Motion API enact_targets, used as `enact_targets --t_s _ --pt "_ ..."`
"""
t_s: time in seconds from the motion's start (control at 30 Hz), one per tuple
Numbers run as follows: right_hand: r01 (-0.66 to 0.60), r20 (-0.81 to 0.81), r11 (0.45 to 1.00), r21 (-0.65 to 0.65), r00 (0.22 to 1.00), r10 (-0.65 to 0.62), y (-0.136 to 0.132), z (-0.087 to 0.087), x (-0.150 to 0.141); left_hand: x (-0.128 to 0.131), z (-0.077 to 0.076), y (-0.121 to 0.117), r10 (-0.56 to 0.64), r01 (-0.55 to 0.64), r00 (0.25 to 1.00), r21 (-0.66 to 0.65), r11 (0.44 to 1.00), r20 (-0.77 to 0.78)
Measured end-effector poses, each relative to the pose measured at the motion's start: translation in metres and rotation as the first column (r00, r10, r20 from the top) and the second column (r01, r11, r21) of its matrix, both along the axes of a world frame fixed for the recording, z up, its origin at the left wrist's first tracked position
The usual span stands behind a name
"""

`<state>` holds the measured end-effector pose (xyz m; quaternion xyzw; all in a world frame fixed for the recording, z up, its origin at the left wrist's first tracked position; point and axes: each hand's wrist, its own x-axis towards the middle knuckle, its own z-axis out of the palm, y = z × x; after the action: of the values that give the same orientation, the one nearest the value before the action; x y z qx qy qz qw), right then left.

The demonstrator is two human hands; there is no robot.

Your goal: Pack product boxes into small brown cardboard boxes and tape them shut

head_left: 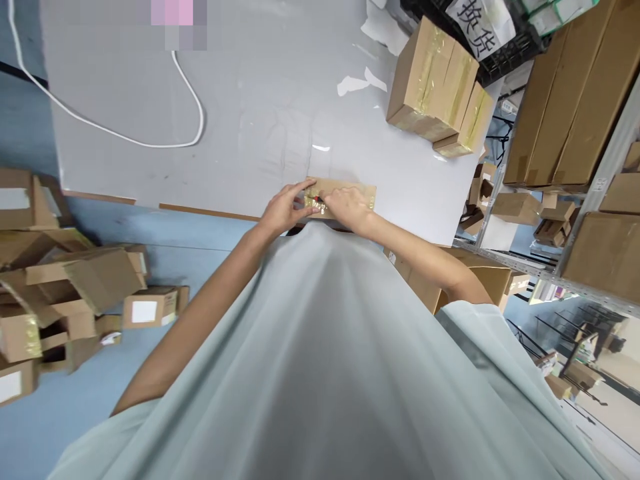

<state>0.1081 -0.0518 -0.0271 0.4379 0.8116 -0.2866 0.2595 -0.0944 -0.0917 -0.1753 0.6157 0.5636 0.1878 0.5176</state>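
A small cardboard box with shiny tape lies at the table's near edge, right in front of my body. My left hand grips its left end, thumb on the near side and fingers on the far side. Over the top of the box, my right hand is closed around a small tool with a red and dark tip. That tip points left, over the tape between my two hands. Most of the tool is hidden inside my right fist, so its exact kind does not show.
Taped cardboard boxes stand at the table's right side, beside a black crate. A white cable curves across the left of the grey table. Opened cartons pile up on the left floor; shelves with large boxes are at right.
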Motion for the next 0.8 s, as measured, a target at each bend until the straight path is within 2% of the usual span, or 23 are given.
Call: enact_targets --t_s 0.07,0.13,0.3,0.4,0.5,0.63,0.73,0.8 --pt "0.037 0.036 0.999 0.011 0.999 -0.037 0.0 0.002 0.003 0.001 0.002 -0.001 0.008 -0.008 1.0 -0.009 1.0 -0.029" --pt "0.06 0.093 0.998 -0.014 0.994 -0.058 0.001 0.005 0.02 0.001 0.004 -0.002 0.022 -0.023 0.998 -0.014 1.0 -0.05" --pt "0.138 0.207 0.99 -0.008 0.969 -0.133 -0.006 0.013 0.114 0.005 0.005 -0.004 0.064 -0.067 0.996 -0.055 0.996 -0.063" --pt "0.176 0.238 0.984 -0.002 0.956 -0.17 -0.011 0.01 0.161 0.009 0.007 -0.002 0.07 -0.076 0.994 -0.081 0.994 -0.079" --pt "0.22 0.158 0.976 -0.008 0.964 -0.216 -0.014 0.002 0.185 0.01 0.01 0.0 0.093 -0.101 0.993 -0.111 0.989 -0.078" --pt "0.315 -0.099 0.943 -0.106 0.94 -0.326 -0.024 -0.001 0.206 -0.003 0.014 0.006 0.146 -0.152 0.988 -0.185 0.971 -0.043" --pt "0.417 -0.286 0.891 -0.181 0.844 -0.454 -0.043 -0.005 0.222 -0.016 0.018 0.011 0.189 -0.196 0.981 -0.223 0.955 -0.052" --pt "0.529 -0.351 0.817 -0.228 0.738 -0.576 -0.056 -0.018 0.226 -0.023 0.021 0.014 0.209 -0.221 0.975 -0.228 0.948 -0.077"
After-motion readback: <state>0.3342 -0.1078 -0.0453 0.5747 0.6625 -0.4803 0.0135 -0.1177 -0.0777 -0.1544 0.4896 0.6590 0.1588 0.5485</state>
